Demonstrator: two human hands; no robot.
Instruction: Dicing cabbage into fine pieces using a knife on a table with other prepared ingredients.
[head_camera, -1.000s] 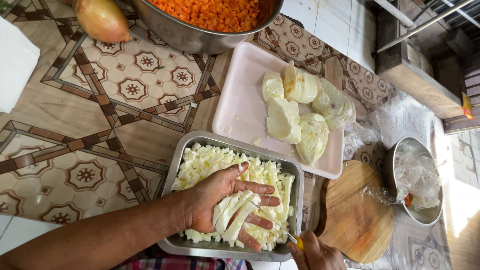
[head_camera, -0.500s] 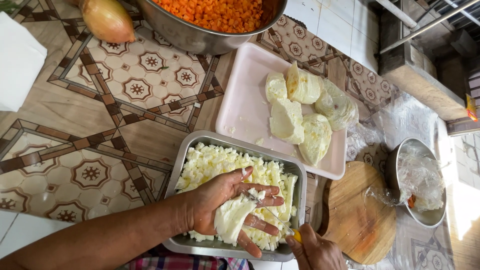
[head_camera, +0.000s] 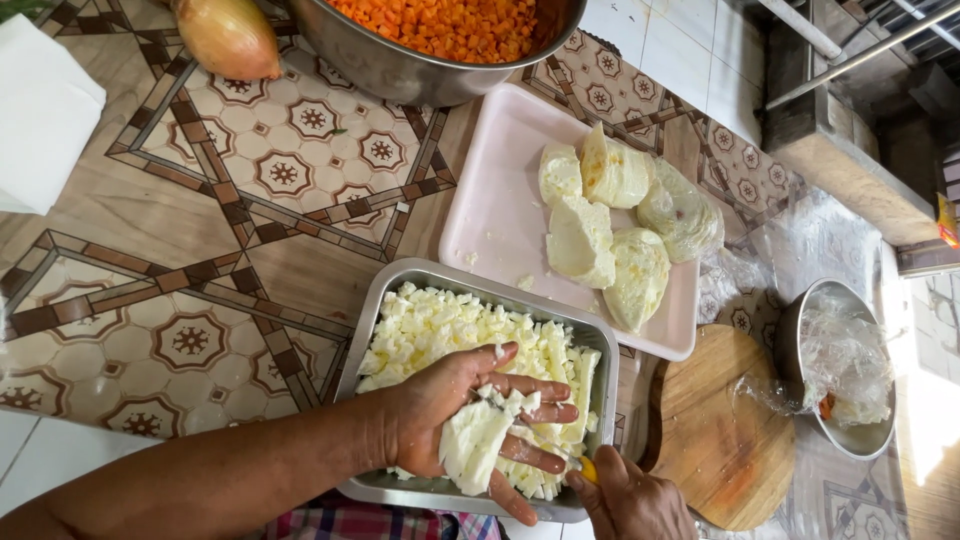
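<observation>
Cradling a white cheese slab (head_camera: 478, 448) in its open palm, the left hand (head_camera: 455, 420) hovered over the diced-cheese tray (head_camera: 352, 335). The slab's long axis ran toward the right hand (head_camera: 628, 495), which was closed on a yellow-handled tool (head_camera: 588, 468) just beside it.
</observation>
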